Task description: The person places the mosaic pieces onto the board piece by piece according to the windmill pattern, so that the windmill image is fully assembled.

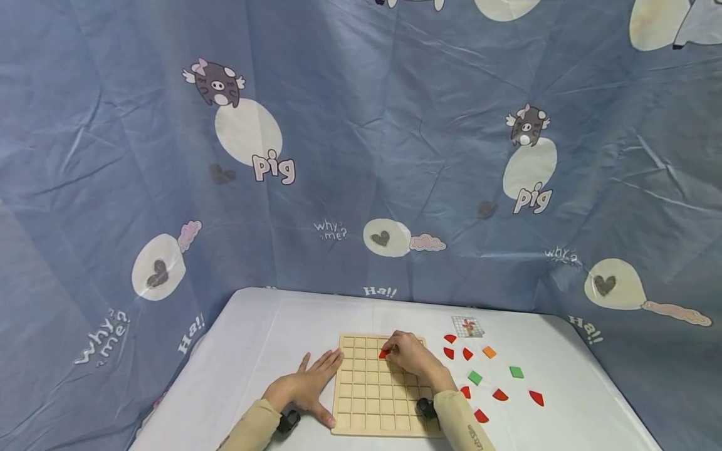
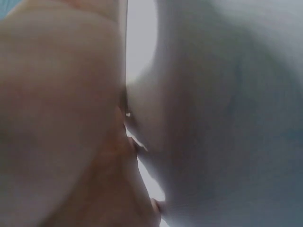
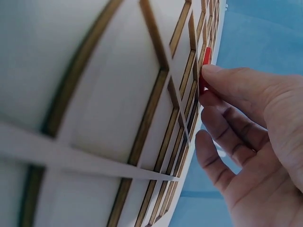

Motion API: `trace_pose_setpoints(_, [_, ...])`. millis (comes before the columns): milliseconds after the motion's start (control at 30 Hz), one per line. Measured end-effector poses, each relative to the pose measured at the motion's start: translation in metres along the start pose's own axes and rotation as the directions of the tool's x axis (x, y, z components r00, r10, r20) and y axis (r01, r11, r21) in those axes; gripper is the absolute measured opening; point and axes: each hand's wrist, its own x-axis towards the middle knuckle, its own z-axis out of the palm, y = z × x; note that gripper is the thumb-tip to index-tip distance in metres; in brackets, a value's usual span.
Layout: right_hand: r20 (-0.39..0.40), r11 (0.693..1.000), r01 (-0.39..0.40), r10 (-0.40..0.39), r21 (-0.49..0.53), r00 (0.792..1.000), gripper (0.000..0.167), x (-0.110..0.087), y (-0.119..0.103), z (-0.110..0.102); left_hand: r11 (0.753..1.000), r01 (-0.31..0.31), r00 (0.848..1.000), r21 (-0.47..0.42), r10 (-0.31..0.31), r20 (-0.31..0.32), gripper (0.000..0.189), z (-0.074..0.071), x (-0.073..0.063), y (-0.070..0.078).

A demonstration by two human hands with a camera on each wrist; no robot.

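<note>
A square wooden grid board [image 1: 365, 391] lies on the table, its raised strips forming rows of square cells. In the head view my right hand [image 1: 410, 354] is over the board's upper right part, pinching a red quarter-circle piece [image 1: 384, 354] between thumb and fingertips. From the right wrist the red piece [image 3: 207, 56] shows edge-on, right at the grid strips. My left hand [image 1: 313, 383] lies flat with fingers spread, fingertips and thumb at the board's left edge. The left wrist view holds only blurred skin close up and the white tabletop.
Several red quarter-circle pieces [image 1: 500, 395] lie right of the board, among green squares [image 1: 516, 372] and an orange square [image 1: 489, 352]. Behind them is a card [image 1: 468, 326] with a red figure on a grid. A blue printed curtain [image 1: 361, 156] hangs around the white table [image 1: 271, 338].
</note>
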Motion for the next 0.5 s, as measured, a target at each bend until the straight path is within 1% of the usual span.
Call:
trace_pose_setpoints(300, [-0.007, 1.0, -0.002, 0.002, -0.007, 1.0, 0.009, 0.0002, -0.0011, 0.002, 1.0, -0.007, 1.0, -0.005, 0.007, -0.005, 0.135, 0.0028, 0.0001, -0.0023])
trace_pose_setpoints(500, [-0.01, 1.0, 0.009, -0.009, -0.024, 1.0, 0.009, 0.0005, -0.0011, 0.0013, 1.0, -0.019, 1.0, -0.013, 0.019, -0.006, 0.134, 0.0009, 0.0002, -0.0024])
